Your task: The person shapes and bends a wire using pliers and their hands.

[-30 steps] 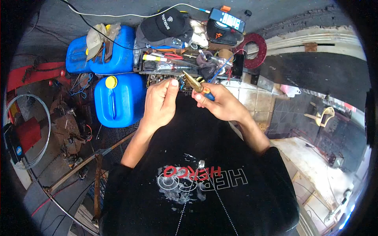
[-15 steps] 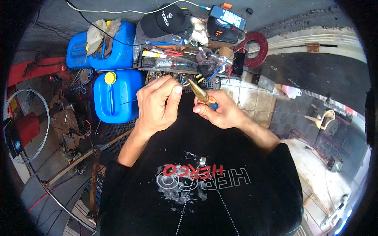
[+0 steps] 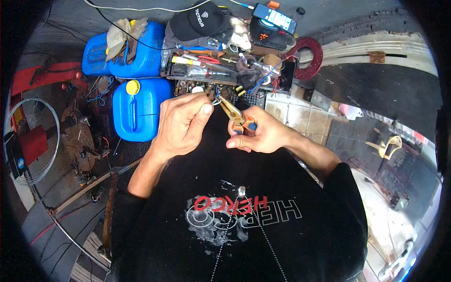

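My left hand (image 3: 184, 124) is closed in a pinch, its thumb pressed against the curled fingers. A thin wire (image 3: 149, 114) sticks out from it to the left, across the blue jug. A small curved end shows by the thumb. My right hand (image 3: 263, 130) is wrapped round the orange and blue handles of long-nose pliers (image 3: 231, 112). The plier jaws look slightly parted and point up and left, with their tips at the curved wire end. Whether the tips grip it, I cannot tell.
A blue jug (image 3: 143, 104) with a yellow cap stands left, near more blue jugs (image 3: 141, 61). Behind the hands is a tool tray (image 3: 188, 74) with a black cap (image 3: 197, 22) and a phone (image 3: 275, 19) above. A wire coil (image 3: 56, 141) hangs far left.
The pliers have swung so their jaws point further left, and their tips have come to the wire by my left thumb. The handles look more spread.
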Motion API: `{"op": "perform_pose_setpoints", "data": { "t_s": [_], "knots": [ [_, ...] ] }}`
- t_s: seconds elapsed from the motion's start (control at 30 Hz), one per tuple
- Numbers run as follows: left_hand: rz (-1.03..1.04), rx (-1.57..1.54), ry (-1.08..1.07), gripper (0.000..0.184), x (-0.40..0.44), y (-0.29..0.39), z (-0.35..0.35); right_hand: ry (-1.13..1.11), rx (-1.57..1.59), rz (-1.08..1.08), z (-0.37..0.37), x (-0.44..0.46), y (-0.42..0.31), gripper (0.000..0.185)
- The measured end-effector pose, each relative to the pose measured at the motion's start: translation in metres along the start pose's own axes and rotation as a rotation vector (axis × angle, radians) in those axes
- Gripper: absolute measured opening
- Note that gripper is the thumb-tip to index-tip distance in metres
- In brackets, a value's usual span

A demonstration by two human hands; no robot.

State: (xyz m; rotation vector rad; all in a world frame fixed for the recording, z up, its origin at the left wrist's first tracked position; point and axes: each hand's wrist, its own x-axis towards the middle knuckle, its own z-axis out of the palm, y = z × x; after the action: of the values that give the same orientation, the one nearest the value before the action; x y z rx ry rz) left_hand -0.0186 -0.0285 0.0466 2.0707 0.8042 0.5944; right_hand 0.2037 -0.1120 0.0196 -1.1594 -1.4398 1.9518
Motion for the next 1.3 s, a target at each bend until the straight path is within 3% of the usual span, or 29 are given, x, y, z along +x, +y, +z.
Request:
{"op": "perform_pose_setpoints", "data": {
  "t_s": [0.17,0.47,0.6,0.67,0.7,0.77,0.8,0.83,0.9,1.03,1.3],
  "knots": [
    [-0.012,-0.064,-0.007,0.041,-0.004,-0.002,0.005,-0.224,0.160,0.048,-0.001,0.004,0.014,0.025],
    [-0.033,-0.073,-0.036,0.045,0.001,-0.001,0.009,-0.328,0.424,0.120,-0.003,-0.001,0.010,0.024],
    [-0.065,-0.048,-0.048,0.036,0.006,-0.002,0.007,-0.377,0.255,0.055,-0.007,0.005,0.016,0.023],
    [-0.147,-0.145,0.001,0.033,0.007,-0.014,0.012,-0.130,0.253,0.045,0.002,0.009,0.008,0.020],
    [-0.141,-0.141,-0.001,0.033,0.010,-0.014,0.010,-0.097,0.403,0.046,0.002,0.014,0.016,0.019],
    [-0.111,-0.176,0.077,0.031,0.013,-0.013,0.006,0.002,0.398,0.063,-0.006,0.016,0.019,0.018],
    [-0.086,-0.145,0.090,0.026,0.011,-0.017,0.005,0.082,0.107,-0.158,-0.012,0.015,0.022,0.016],
    [-0.085,-0.141,0.096,0.026,0.011,-0.018,0.006,0.077,0.103,-0.161,-0.016,0.015,0.022,0.016],
    [0.017,-0.126,0.186,0.021,0.011,-0.017,0.012,0.281,-0.438,-0.381,-0.020,0.014,0.023,0.012],
    [-0.019,-0.071,0.200,0.016,0.008,-0.012,0.018,0.353,-0.432,-0.274,-0.013,0.012,0.022,0.012],
    [-0.026,-0.012,0.209,0.013,0.008,-0.001,0.021,0.484,-0.473,-0.275,-0.008,0.018,0.020,0.018]
  ]
}}
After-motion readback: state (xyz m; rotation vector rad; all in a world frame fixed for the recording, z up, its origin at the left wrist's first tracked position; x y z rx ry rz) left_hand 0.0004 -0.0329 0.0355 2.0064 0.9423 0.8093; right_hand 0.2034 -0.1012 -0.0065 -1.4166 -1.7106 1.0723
